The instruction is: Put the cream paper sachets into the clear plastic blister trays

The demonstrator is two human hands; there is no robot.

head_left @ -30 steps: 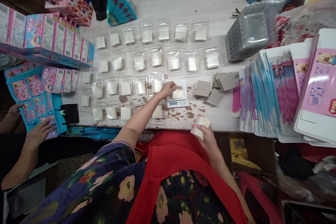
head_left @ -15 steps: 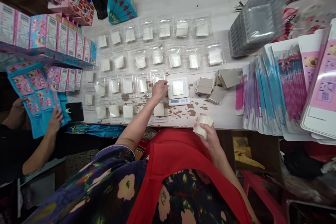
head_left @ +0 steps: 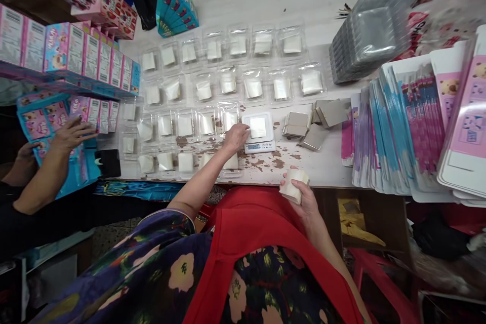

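My left hand [head_left: 237, 136] is at the left edge of a white digital scale [head_left: 260, 147], its fingers drawn together; whether anything is between the fingertips is too small to tell. On the scale's pan lies a white square stack [head_left: 258, 127]. Near the table's front edge, my right hand [head_left: 301, 195] grips a thick stack of cream-white squares [head_left: 294, 185]. Rows of clear plastic trays, each with a white stack such as this one [head_left: 281, 88], cover the table left of and behind the scale.
Right of the scale are grey square stacks [head_left: 296, 124], nested clear trays [head_left: 370, 35] and upright printed cards [head_left: 412, 126]. Pink boxes [head_left: 91, 55] stand at the left, where another person's hands [head_left: 68, 135] are over blue printed packaging [head_left: 85, 164].
My left hand has moved slightly right and nearer the front, up to the scale. The scale's display has changed. The other person's hand has lifted off the blue packaging.
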